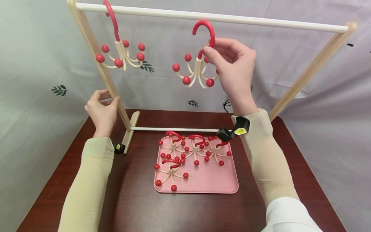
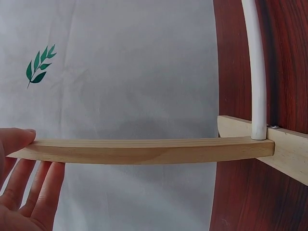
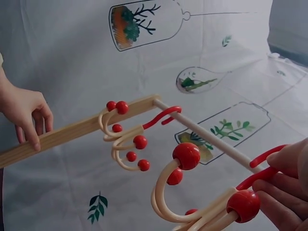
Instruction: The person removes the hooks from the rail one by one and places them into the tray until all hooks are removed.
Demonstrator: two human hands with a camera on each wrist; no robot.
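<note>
My right hand (image 1: pixel 237 69) pinches the red hook (image 1: pixel 213 32) of a multi-arm hanger (image 1: pixel 198 67) with cream arms and red ball tips. In the head view this hook shows just below the white top rail (image 1: pixel 162 12); in the right wrist view its tip (image 3: pixel 264 156) overlaps the rail's line, and I cannot tell whether they touch. My left hand (image 1: pixel 102 109) grips the wooden left post (image 2: pixel 144 150) of the rack, thumb on one side and fingers on the other. A second such hanger (image 1: pixel 121 53) hangs by its red hook near the rail's left end.
A pink tray (image 1: pixel 211 182) on the dark wooden table (image 1: pixel 139 206) holds several more hangers (image 1: pixel 195 148). Behind it runs the rack's white lower bar (image 1: pixel 174 129). The right post (image 1: pixel 313 72) slants down at the right. Grey leaf-printed cloth (image 1: pixel 162 93) forms the backdrop.
</note>
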